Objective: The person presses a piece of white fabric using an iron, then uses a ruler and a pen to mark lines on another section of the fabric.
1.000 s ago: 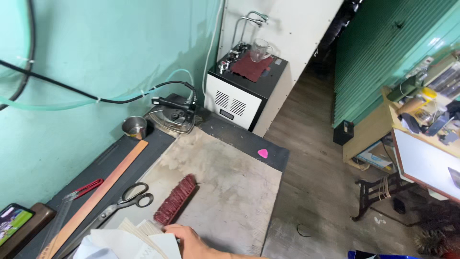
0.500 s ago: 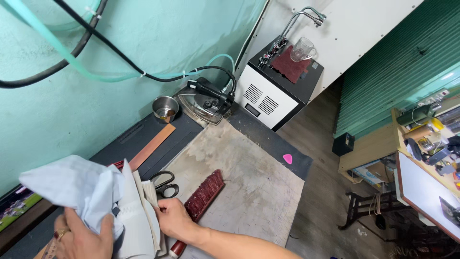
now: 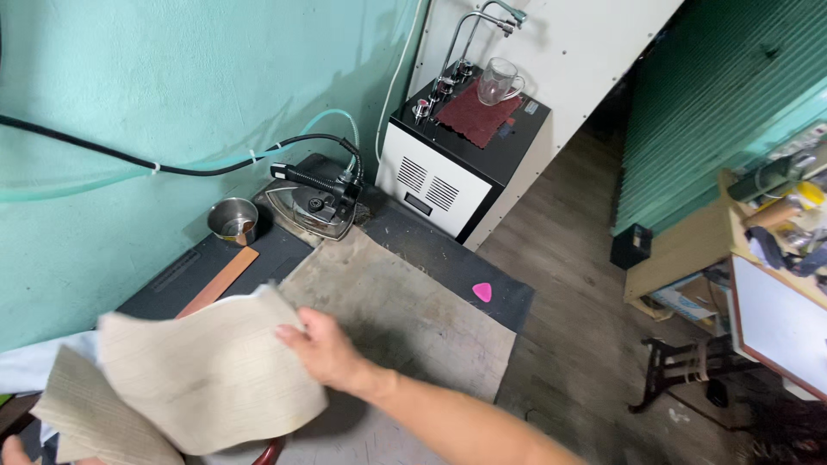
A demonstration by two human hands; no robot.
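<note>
1. Cloth piece [image 3: 207,379], beige with fine stripes, is held up over the near end of the work table [image 3: 431,344], hiding what lies under it.
2. Right hand [image 3: 323,349] pinches the cloth's right edge, thumb and fingers closed on it.
3. Left hand [image 3: 13,449] barely shows at the lower-left corner, by a second beige piece [image 3: 95,422]; whether it grips cannot be told.
4. Wooden ruler [image 3: 220,282] pokes out beyond the cloth.
5. Pink chalk [image 3: 483,292] lies on the table's dark edge.
6. Metal cup [image 3: 233,221] stands beside the iron [image 3: 312,205] near the green wall.
7. Farther off, a glass jug [image 3: 500,82] sits on a water dispenser [image 3: 457,155].
</note>
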